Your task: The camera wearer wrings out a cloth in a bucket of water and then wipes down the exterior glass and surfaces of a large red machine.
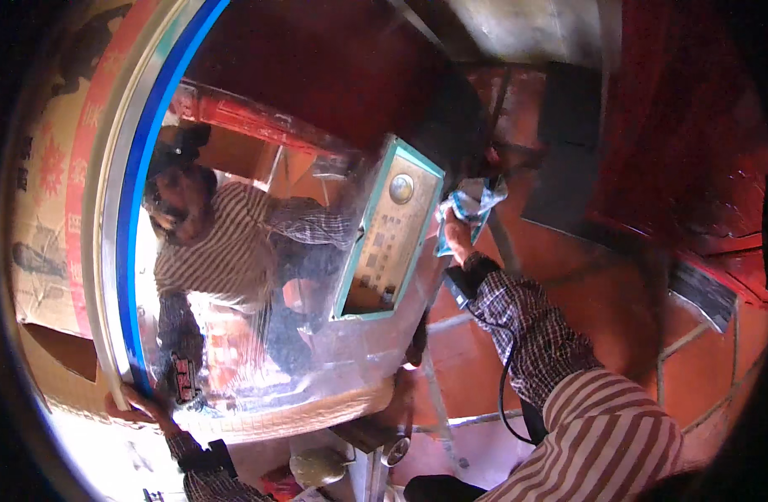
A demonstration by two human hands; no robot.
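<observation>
A large reflective panel (321,351) with a blue edge strip and pale outer rim stands before me, mirroring a person in a striped top and cap. At its lower left corner, my left hand (139,408) grips the rim, fingers wrapped around the edge. My right hand (459,235) is past the panel's right side, closed on a crumpled blue-and-white cloth or packet (475,199); which of these I cannot tell. Between that hand and the reflection is a teal-bordered rectangle (390,232) with a round silver spot and small dark marks.
A cardboard box (48,251) bearing writing stands behind the panel at left. Reddish floor tiles (616,307) extend to the right, near glossy red furniture (691,169) and a dark flat piece (701,292). Below the panel are a metal post (368,474) and a greenish rounded object (318,467).
</observation>
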